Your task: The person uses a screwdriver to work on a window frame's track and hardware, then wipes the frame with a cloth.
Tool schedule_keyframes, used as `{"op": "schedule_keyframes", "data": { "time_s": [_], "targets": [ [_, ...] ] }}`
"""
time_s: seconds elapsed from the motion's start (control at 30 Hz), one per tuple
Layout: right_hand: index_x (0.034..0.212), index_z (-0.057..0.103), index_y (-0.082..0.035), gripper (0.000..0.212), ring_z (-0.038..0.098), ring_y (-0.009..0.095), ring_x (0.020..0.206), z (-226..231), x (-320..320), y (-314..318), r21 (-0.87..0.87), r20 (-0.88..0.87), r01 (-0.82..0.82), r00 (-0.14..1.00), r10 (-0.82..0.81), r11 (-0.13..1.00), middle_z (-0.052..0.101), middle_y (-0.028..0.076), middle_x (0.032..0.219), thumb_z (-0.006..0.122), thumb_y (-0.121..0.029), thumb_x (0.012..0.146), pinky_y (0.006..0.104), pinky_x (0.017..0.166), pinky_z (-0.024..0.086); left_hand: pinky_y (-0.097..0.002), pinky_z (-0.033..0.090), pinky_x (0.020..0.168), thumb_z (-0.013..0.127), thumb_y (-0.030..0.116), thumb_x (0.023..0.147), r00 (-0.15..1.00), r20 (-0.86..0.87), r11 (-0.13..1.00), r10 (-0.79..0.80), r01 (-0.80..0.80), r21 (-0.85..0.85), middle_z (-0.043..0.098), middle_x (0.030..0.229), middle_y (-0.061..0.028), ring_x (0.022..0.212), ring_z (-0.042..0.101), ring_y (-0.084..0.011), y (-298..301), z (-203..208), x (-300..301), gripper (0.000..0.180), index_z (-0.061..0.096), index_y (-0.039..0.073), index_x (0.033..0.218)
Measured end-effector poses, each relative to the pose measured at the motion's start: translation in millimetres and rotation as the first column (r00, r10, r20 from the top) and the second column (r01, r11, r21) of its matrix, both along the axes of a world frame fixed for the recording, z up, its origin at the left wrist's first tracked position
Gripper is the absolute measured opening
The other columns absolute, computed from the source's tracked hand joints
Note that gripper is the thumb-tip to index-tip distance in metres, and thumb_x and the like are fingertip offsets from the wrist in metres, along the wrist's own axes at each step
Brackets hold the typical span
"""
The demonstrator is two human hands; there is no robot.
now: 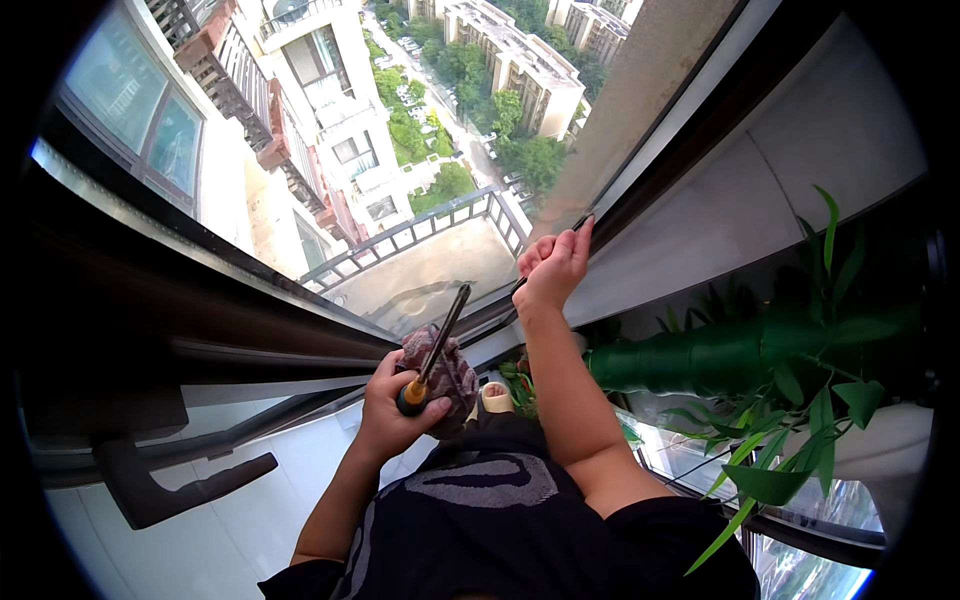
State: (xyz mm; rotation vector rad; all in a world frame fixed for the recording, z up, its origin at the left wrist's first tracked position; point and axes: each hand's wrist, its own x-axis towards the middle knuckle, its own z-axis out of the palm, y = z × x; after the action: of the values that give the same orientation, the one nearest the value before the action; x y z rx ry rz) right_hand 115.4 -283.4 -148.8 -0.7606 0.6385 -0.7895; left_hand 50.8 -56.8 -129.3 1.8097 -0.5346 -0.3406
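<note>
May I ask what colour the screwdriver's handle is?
The handle is yellow-orange with a dark end, best seen in the head view.

Daylight floods in from the window side ahead of you, washing the pale building (225, 130) nearly white. Your black shirt (600, 545) and the dark window frame (120, 310) sink into shadow. Your left hand (395, 412) and right hand (555, 265) look fairly sharp. Fisheye distortion bends your straight edges; black vignetting swallows the corners, with blue fringing lower right.
</note>
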Motion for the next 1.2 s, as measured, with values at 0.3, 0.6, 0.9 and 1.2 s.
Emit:
{"op": "schedule_keyframes", "data": {
  "time_s": [0.3,0.6,0.9,1.2],
  "targets": [
    [0.138,0.025,-0.029,0.045,0.028,0.008,0.044,2,-1,2,0.067,0.021,-0.018,1.000,0.016,0.998,0.030,-0.002,0.060,0.035,-0.020,0.095,0.0233,0.038,0.025,-0.0348,0.043,0.081,0.073,0.018,0.063,1.000,0.008,1.000,-0.008,0.008,-0.017,0.052,0.102,-0.0159,0.090,0.055,-0.0275,-8,-2,8,0.025,0.061,0.000,0.075],
    [0.139,0.020,-0.029,0.049,0.027,0.008,0.048,-32,2,15,0.411,-0.192,0.079,0.981,0.002,0.908,0.031,-0.002,0.063,0.033,-0.017,0.093,0.0238,0.041,0.023,-0.0349,0.042,0.081,0.074,0.018,0.063,0.999,0.022,0.998,-0.038,0.039,-0.048,0.053,0.101,-0.0158,0.091,0.054,-0.0275,-15,10,9,0.025,0.062,0.000,0.077],
    [0.140,0.018,-0.023,0.048,0.028,0.007,0.046,-11,4,8,-0.047,-0.063,0.024,0.998,-0.027,0.999,0.031,-0.002,0.059,0.032,-0.016,0.095,0.0218,0.040,0.025,-0.0342,0.043,0.080,0.074,0.018,0.063,1.000,-0.016,1.000,0.006,-0.006,0.003,0.052,0.102,-0.0153,0.090,0.054,-0.0269,-1,-4,0,0.026,0.061,0.000,0.075],
    [0.140,0.020,-0.025,0.047,0.028,0.007,0.045,-5,0,3,-0.044,-0.033,-0.016,0.999,0.014,0.999,0.031,-0.002,0.060,0.033,-0.017,0.095,0.0226,0.040,0.026,-0.0347,0.042,0.081,0.074,0.018,0.063,1.000,-0.008,1.000,0.019,-0.019,0.003,0.052,0.102,-0.0155,0.091,0.054,-0.0274,-8,1,2,0.025,0.061,0.001,0.075]
  ]
}}
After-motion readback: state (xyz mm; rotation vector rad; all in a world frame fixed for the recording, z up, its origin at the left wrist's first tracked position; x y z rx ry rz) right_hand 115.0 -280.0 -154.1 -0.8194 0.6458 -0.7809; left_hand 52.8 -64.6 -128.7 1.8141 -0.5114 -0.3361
